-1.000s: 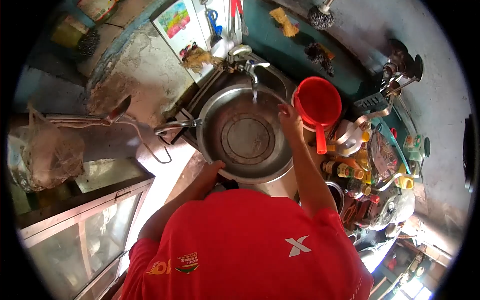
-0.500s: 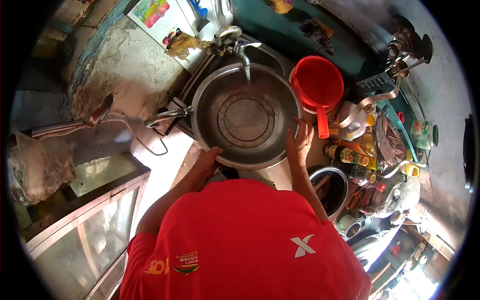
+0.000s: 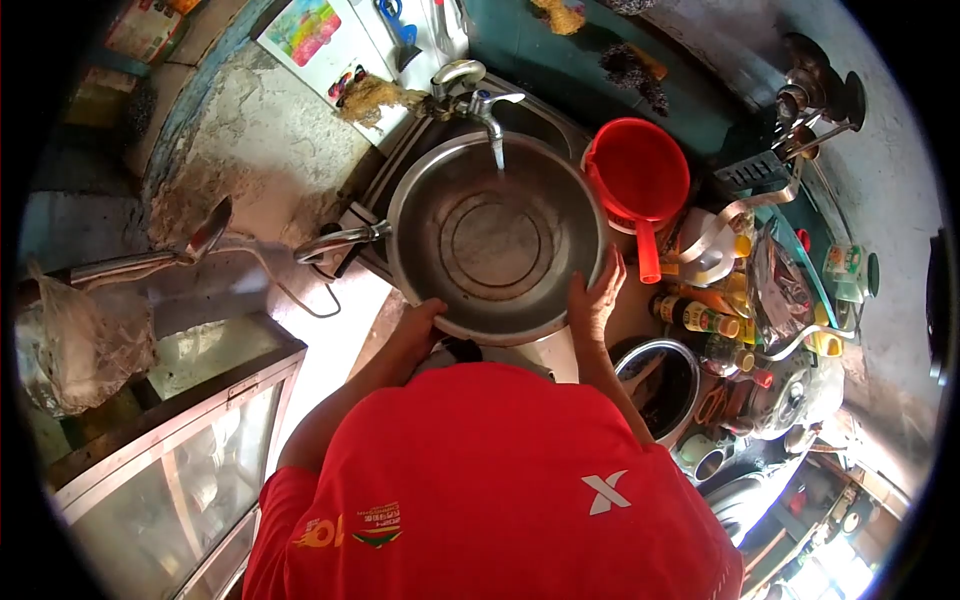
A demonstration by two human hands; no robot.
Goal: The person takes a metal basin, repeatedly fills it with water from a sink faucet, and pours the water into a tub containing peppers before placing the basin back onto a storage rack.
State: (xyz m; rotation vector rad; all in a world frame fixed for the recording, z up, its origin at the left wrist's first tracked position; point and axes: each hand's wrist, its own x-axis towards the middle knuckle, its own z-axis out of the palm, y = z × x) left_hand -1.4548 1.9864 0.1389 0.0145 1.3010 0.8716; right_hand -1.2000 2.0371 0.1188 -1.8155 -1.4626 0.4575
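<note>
I have the worktop along the right and the sink filling the corner to its left. Over the sink sits the metal basin, covering most of it and leaving the sink's far right corner showing. The red dipper is just beside the basin's right rim, its handle pointing toward the worktop's near edge. Closer to that edge I make out the cooking pot.

The right hand has changed most: a second ago it was up by the basin's far right side, next to the falling water; now it has come down to the near right rim, thumb inside, fingers spread outside. The left hand grips the near left rim, thumb on top, other fingers hidden from me. I judge that the basin is now held from both sides, steadier than with one hand. Smaller again, the tap stands at the sink's far edge, a short stream of water running from it into the basin; how deep, I can't tell
</note>
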